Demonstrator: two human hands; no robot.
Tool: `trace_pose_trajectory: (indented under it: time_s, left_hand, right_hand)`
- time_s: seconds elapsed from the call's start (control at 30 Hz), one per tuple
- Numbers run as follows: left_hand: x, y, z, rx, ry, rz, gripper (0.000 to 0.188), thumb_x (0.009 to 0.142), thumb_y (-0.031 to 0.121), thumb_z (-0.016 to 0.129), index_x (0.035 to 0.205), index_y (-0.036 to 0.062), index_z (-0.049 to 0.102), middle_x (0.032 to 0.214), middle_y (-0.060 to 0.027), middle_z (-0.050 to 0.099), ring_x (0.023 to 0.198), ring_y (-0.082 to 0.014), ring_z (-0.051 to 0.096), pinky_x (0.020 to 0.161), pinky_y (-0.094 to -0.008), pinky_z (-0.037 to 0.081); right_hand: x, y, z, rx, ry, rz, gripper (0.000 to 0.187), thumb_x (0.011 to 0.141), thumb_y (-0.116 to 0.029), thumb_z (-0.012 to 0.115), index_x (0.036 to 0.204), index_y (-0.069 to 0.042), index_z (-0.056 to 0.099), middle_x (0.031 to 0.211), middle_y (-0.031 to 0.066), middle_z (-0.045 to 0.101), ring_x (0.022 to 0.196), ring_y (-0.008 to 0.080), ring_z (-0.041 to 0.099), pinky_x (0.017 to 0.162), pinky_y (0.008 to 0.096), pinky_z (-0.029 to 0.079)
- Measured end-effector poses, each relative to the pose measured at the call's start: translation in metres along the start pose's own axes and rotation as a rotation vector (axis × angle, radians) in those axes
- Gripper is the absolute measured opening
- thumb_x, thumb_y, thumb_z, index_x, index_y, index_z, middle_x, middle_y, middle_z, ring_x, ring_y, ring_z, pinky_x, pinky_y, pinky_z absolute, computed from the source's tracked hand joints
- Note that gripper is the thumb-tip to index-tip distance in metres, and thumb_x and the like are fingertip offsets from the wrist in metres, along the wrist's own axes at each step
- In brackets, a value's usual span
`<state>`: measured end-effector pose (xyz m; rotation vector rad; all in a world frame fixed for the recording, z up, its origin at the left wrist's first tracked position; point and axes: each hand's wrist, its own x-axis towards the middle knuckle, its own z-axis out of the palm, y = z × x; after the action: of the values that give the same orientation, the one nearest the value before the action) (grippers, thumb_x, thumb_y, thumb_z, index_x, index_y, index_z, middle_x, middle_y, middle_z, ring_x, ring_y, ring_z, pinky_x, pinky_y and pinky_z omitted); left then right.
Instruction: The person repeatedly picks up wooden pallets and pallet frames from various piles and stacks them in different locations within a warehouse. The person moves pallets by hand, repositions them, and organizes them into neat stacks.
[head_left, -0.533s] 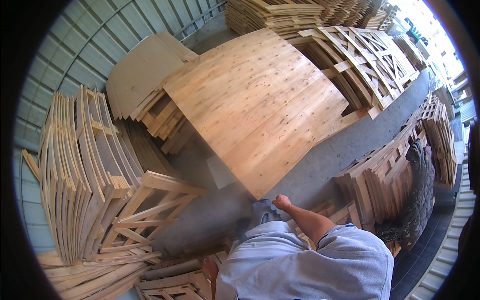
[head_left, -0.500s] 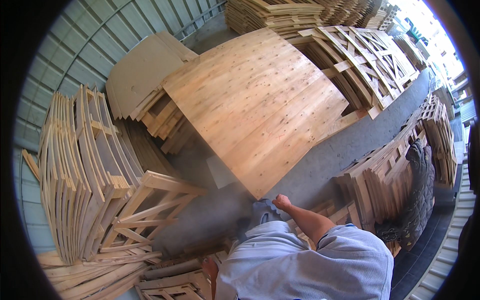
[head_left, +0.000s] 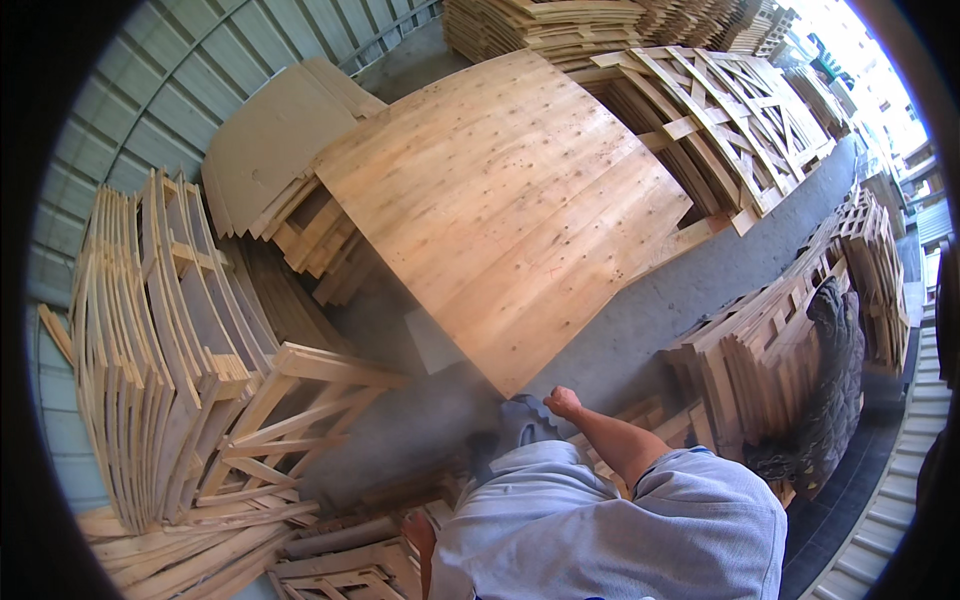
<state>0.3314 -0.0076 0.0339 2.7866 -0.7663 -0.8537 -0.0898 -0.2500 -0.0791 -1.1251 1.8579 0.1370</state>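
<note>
Wooden panel (head_left: 500, 200) mid-view, stacked boards (head_left: 325, 240) under its left edge, near corner pointing at shoe (head_left: 530, 422). Right hand (head_left: 563, 402) curled narrow near that corner; left hand (head_left: 419, 531) low, grip can't tell. Floor strip (head_left: 655, 308) between panel's right edge and pallet stack (head_left: 745, 365).

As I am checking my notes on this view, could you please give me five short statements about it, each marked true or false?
1. The large wooden panel is round. False: it has corners.
2. The right hand is nearer the panel than the left hand. True.
3. The left hand rests on the panel. False: it is low at the person's left side, apart from the panel.
4. A dark quilted cover hangs over part of the wood stack on the right. True.
5. The tan sheets lie right of the panel. False: they are on its left.
</note>
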Motion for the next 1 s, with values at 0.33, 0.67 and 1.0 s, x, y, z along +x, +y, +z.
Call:
trace_pose_trajectory:
  time_s: [0.33,0.67,1.0]
  left_hand:
    - [0.001,-0.015,0.044,-0.131,0.226,-0.020,0.046,0.081,0.030,0.057,0.096,-0.0125,0.060,0.099,-0.0327,0.060,0.095,-0.0477,0.055,0.090,-0.0515,0.042]
    - [-0.021,0.021,0.051,0.097,0.103,-0.006,0.028,0.081,0.025,0.057,0.090,-0.0016,0.063,0.093,-0.0275,0.061,0.090,-0.0433,0.058,0.084,-0.0549,0.043]
    - [-0.014,-0.008,0.083,0.443,0.163,0.285,0.017,0.081,0.020,0.056,0.086,0.0094,0.069,0.079,-0.0132,0.067,0.079,-0.0298,0.066,0.066,-0.0536,0.046]
  right_hand:
    - [0.024,0.007,-0.015,-0.146,-0.178,-0.111,0.039,0.081,-0.036,0.059,0.096,-0.002,0.071,0.102,0.0219,0.068,0.100,0.0402,0.064,0.086,0.0457,0.052]
    - [0.085,0.023,-0.025,-0.611,-0.369,-0.324,0.017,0.088,-0.030,0.065,0.093,-0.015,0.071,0.074,0.0029,0.072,0.059,0.0174,0.068,0.054,0.0349,0.054]
    - [0.121,-0.025,-0.029,0.046,-0.314,-0.042,0.022,0.086,-0.024,0.064,0.088,-0.002,0.067,0.067,0.0147,0.068,0.052,0.0240,0.067,0.041,0.0396,0.052]
